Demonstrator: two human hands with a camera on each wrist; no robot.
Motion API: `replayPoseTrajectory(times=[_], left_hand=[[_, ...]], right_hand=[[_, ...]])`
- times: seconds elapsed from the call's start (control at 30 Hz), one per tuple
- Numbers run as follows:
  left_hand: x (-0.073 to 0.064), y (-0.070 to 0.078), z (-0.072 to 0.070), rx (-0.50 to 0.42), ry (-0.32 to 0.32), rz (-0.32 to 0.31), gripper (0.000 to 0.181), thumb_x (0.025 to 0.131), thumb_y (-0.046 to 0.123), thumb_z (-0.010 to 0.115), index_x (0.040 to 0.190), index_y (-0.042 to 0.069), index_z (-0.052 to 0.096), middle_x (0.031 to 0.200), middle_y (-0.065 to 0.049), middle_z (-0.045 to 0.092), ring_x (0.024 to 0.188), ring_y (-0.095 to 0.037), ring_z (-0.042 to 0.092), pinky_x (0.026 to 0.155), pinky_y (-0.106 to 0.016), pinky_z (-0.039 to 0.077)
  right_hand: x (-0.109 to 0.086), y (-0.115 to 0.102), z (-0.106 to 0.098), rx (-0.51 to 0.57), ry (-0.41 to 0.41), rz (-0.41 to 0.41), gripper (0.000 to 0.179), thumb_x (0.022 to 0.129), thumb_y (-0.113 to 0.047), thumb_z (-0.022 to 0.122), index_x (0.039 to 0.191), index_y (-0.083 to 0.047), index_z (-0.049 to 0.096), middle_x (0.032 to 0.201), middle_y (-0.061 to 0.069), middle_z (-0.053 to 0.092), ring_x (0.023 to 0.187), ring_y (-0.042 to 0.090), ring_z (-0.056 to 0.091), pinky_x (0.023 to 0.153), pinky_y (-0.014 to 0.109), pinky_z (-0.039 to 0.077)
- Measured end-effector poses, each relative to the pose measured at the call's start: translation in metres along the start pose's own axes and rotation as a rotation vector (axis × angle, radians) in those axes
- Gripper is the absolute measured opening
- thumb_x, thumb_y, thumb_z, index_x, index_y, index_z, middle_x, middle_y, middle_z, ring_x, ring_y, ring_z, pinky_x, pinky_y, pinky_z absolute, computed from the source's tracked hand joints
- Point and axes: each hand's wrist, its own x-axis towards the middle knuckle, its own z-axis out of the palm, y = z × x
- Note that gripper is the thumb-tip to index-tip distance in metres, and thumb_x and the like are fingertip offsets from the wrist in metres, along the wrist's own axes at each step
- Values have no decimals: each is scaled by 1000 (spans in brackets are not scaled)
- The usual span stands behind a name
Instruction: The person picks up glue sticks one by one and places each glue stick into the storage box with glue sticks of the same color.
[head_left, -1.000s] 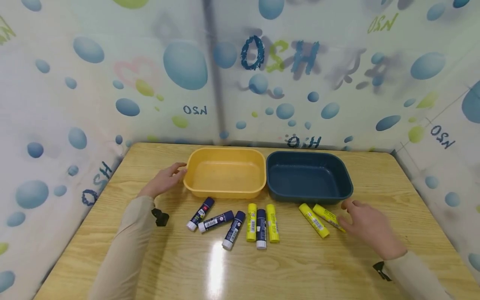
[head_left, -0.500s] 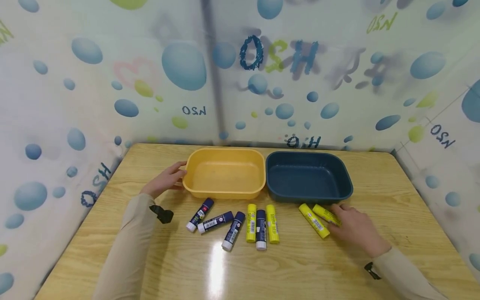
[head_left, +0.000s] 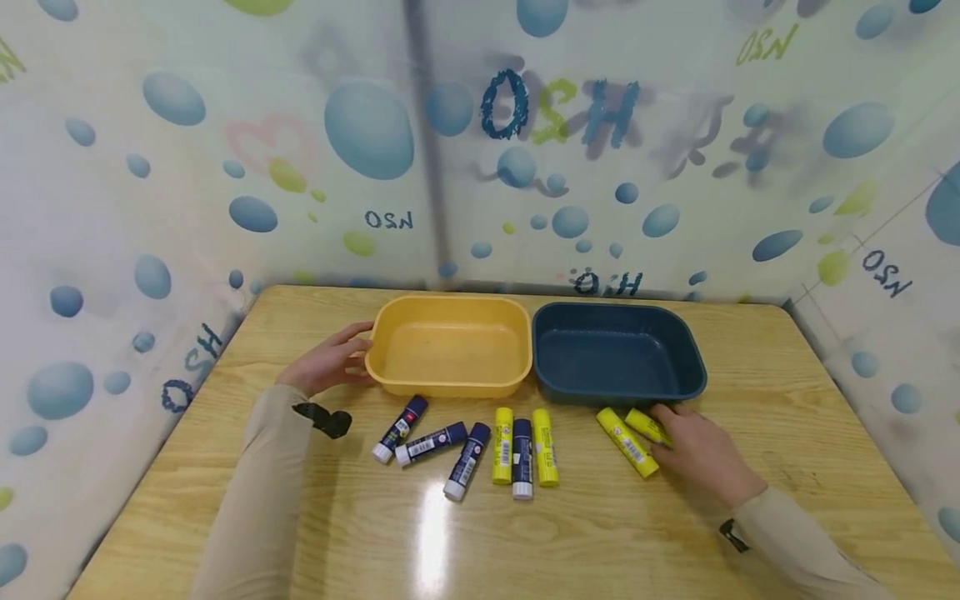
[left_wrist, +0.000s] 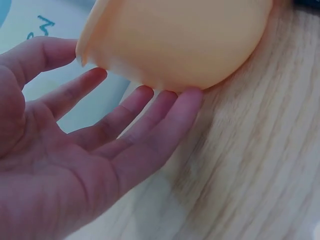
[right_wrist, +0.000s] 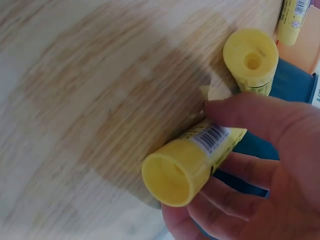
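Note:
At the left end of the orange-yellow tub [head_left: 452,387], my left hand [head_left: 322,364] rests its fingertips on the outer wall. In the left wrist view its fingers are spread along the tub's lower edge [left_wrist: 190,55], the palm bare. My right hand [head_left: 703,454] has thumb and fingers around a yellow glue stick [right_wrist: 192,155] lying aslant on the table below the dark blue tub [head_left: 618,396]; the hand covers part of it in the head view. Just left of it lies a second yellow glue stick [head_left: 628,442], its hollow end towards the right wrist camera.
Both tubs stand side by side, with nothing in them. In front lie several navy glue sticks [head_left: 431,443] with white ends, and two more yellow glue sticks [head_left: 503,446] flank one of the navy ones. A patterned curtain [head_left: 480,192] hangs behind the wooden table [head_left: 570,550].
My right hand has moved left and closed around the rightmost yellow glue stick. My left hand has shifted slightly against the orange-yellow tub's wall.

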Motion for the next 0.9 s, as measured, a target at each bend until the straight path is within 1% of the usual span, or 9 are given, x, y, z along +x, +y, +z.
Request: replayPoseTrajectory(times=[0.13, 0.27, 0.37, 0.43, 0.57, 0.73, 0.83, 0.9], left_hand=[[-1, -1, -1, -51, -3, -9, 59, 104, 17, 41, 155, 12, 11, 150, -24, 20, 110, -26, 54, 96, -51, 44], [-1, -3, -1, -96, -3, -14, 60, 105, 18, 42, 155, 13, 10, 151, -23, 18, 110, -25, 54, 97, -52, 43], [0, -4, -1, -113, -8, -16, 61, 105, 20, 43, 156, 14, 10, 152, -23, 18, 110, -25, 53, 97, -52, 43], [1, -4, -2, -127, -8, -21, 62, 104, 21, 44, 156, 15, 10, 152, -22, 18, 110, -25, 53, 97, -52, 43], [3, -6, -4, -152, -2, -36, 63, 104, 22, 47, 156, 17, 12, 151, -21, 20, 110, -25, 54, 96, -52, 44], [5, -8, -6, -194, 0, -48, 62, 103, 22, 48, 155, 18, 15, 148, -19, 23, 109, -25, 55, 97, -53, 43], [5, -8, -6, -222, 2, -54, 60, 103, 21, 47, 155, 19, 16, 147, -17, 25, 109, -23, 55, 98, -53, 42], [5, -7, -6, -240, 0, -53, 58, 104, 20, 46, 154, 20, 17, 145, -17, 26, 109, -24, 55, 98, -53, 42]], right_hand=[[1, 0, 1, -2, -19, 3, 37, 75, -7, 72, 109, 3, 60, 85, 7, 57, 66, 19, 53, 53, 39, 46], [2, 0, 0, -2, -51, 21, 36, 77, -6, 71, 110, 2, 60, 85, 7, 58, 66, 19, 55, 52, 39, 46], [2, 0, -3, -7, -80, 27, 38, 77, -7, 71, 112, 3, 60, 87, 8, 59, 66, 20, 55, 51, 39, 45], [1, -1, -6, -14, -84, 23, 39, 76, -7, 70, 113, 3, 60, 87, 8, 60, 64, 19, 54, 49, 38, 44], [0, -4, -15, -12, -69, 3, 38, 76, -7, 71, 111, 1, 59, 84, 5, 59, 60, 16, 48, 46, 33, 39], [3, -8, -28, 4, -44, -54, 33, 76, -8, 76, 104, -2, 59, 76, -2, 51, 59, 13, 41, 46, 28, 34], [7, -11, -37, 44, -64, -87, 30, 77, -10, 78, 99, -4, 59, 72, -4, 47, 59, 11, 40, 50, 27, 34], [12, -13, -43, 95, -98, -94, 30, 77, -12, 79, 98, -5, 60, 73, -5, 49, 60, 10, 41, 52, 27, 37]])
